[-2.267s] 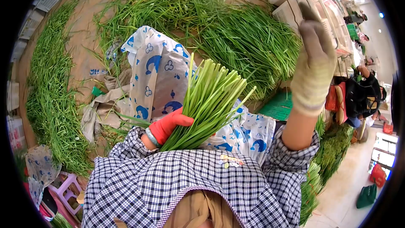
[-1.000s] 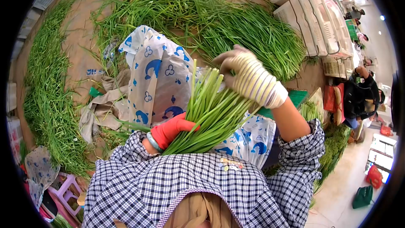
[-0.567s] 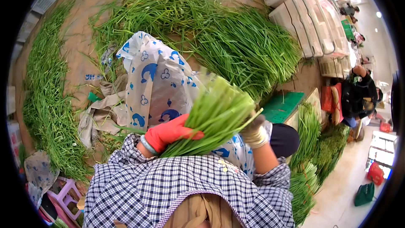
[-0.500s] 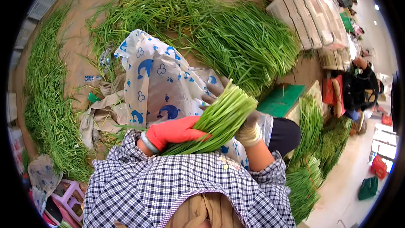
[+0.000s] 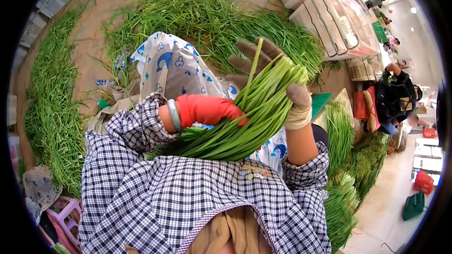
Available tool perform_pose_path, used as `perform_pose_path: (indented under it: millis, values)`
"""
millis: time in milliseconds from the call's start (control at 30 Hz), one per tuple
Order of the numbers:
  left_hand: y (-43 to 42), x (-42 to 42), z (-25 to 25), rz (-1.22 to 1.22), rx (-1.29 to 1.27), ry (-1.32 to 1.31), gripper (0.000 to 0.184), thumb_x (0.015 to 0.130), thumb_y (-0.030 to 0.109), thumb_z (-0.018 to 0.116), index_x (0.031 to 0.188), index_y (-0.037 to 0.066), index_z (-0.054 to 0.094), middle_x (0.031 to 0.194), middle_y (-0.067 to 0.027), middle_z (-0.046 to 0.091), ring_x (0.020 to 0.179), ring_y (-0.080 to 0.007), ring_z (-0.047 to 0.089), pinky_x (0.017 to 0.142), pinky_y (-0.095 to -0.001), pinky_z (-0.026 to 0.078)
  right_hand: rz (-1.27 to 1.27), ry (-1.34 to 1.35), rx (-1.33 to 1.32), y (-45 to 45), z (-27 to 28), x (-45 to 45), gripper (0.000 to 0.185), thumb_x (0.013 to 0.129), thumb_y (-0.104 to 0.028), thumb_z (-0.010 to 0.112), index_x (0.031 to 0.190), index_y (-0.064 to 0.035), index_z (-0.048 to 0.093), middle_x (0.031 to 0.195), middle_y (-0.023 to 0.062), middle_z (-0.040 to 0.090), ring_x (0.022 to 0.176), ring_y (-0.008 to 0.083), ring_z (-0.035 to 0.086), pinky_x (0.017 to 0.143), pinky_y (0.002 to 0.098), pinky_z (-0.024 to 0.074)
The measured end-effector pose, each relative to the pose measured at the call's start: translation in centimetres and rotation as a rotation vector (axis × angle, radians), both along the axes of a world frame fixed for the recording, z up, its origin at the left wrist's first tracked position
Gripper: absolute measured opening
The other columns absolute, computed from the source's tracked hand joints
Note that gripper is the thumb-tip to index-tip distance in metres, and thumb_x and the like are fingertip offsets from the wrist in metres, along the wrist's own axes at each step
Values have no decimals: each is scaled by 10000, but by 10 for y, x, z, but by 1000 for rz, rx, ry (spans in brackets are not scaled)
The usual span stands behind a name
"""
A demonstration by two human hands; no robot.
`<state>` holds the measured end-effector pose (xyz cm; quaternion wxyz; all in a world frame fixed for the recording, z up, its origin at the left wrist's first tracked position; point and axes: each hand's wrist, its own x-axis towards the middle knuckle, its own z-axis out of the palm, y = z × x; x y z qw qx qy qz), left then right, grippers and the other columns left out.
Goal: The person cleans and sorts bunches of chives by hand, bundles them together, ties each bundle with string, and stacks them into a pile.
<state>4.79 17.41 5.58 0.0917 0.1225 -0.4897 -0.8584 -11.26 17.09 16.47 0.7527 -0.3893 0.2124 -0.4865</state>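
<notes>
A thick bunch of garlic chives [image 5: 254, 117] slants across my lap, its pale cut ends at the upper right and its green leaves trailing toward the lower left. My left hand [image 5: 212, 111], in a red glove, is closed around the middle of the bunch. Behind the pale ends, my right hand [image 5: 273, 70] in a grey-brown glove with a cream cuff is spread wide. Its thumb shows on the near side of the stems and its palm is hidden. One stem sticks up beyond the others. A white plastic apron with blue prints [image 5: 176, 68] covers my legs.
Loose chive leaves [image 5: 179, 11] lie heaped on the floor ahead, and more line the left side. Stacked plastic crates [image 5: 325, 23] stand at the upper right. Chive bunches [image 5: 340, 129] lie at my right. A person in black [image 5: 395, 96] is farther right. A purple stool [image 5: 66, 216] stands lower left.
The bunch and both hands have moved up and to the right. My right hand's fingers are now spread farther out behind the pale ends. My left hand keeps its hold.
</notes>
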Motion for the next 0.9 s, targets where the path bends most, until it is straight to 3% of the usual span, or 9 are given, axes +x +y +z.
perform_pose_path:
  millis: [67, 200, 267, 333, 400, 467, 533, 700, 900]
  values:
    - [4, 4, 0, 9, -569, 187, 202, 933, 164, 592, 1060, 36, 682, 1006, 0, 683, 925, -110, 605, 831, -303, 493, 55, -67, 40, 5, -3, -6, 932, 699, -295, 775, 1451, 0, 310, 868, 98, 605, 829, 267, 652, 914, 504, 524]
    - [12, 0, 3, 29, -272, 152, 237, 971, 214, 562, 1109, 60, 677, 1031, -20, 687, 957, -119, 606, 870, -304, 487, 163, -39, -177, 2, -20, -31, 791, 734, -208, 767, 1381, 57, 398, 890, 151, 665, 790, 244, 657, 872, 468, 544]
    - [-4, 10, 4, -7, 82, -53, 358, 952, 287, 594, 1209, 39, 620, 1127, -48, 663, 1014, -132, 594, 901, -314, 477, -123, 52, -276, 8, 10, -39, 584, 808, -141, 704, 1309, 45, 468, 886, 132, 661, 771, 226, 652, 866, 449, 549]
    - [-21, 24, 33, 17, -454, -244, 560, 919, 369, 627, 1333, 13, 504, 1233, -105, 617, 1085, -175, 580, 933, -327, 464, -462, 169, -380, 8, 45, -57, 348, 843, -144, 691, 1134, 19, 594, 877, 105, 668, 771, 194, 657, 830, 405, 559]
    - [-36, 52, 49, 146, -887, -442, 718, 890, 391, 657, 1429, 15, 368, 1356, -170, 530, 1207, -244, 534, 1003, -349, 431, -911, 532, -498, -3, 84, -88, 391, 878, -122, 598, 1234, 30, 541, 849, 65, 632, 773, 156, 614, 786, 292, 505]
    - [-50, 76, 35, 635, -1420, -631, 809, 853, 328, 718, 1478, 41, 293, 1428, -226, 443, 1321, -287, 444, 1075, -350, 370, -1102, 598, -706, -15, 107, -103, 317, 882, -108, 613, 1162, 35, 577, 850, 64, 651, 779, 152, 634, 742, 267, 514]
    - [-47, 60, 75, 869, -1206, -427, 964, 786, 247, 791, 1512, 39, 191, 1505, -218, 333, 1399, -289, 327, 1117, -362, 311, -1138, 604, -772, -25, 110, -101, 335, 887, -136, 624, 1162, 49, 578, 891, 90, 665, 799, 157, 645, 753, 271, 521]
    - [-47, -46, 122, 1061, -1549, 172, 1098, 733, 192, 834, 1532, 53, 95, 1529, -190, 294, 1413, -256, 291, 1107, -385, 324, -861, 596, -867, -31, 126, -35, 377, 822, 20, 680, 1180, -10, 566, 963, 47, 625, 785, 81, 580, 686, 188, 494]
    - [-46, -71, 124, 888, -550, 418, 659, 806, 124, 717, 1370, -32, 414, 1232, -136, 593, 1130, -210, 579, 986, -342, 456, -738, 897, -813, -56, 133, 12, 562, 794, -341, 721, 1160, 55, 564, 1027, 179, 657, 909, 261, 651, 806, 342, 519]
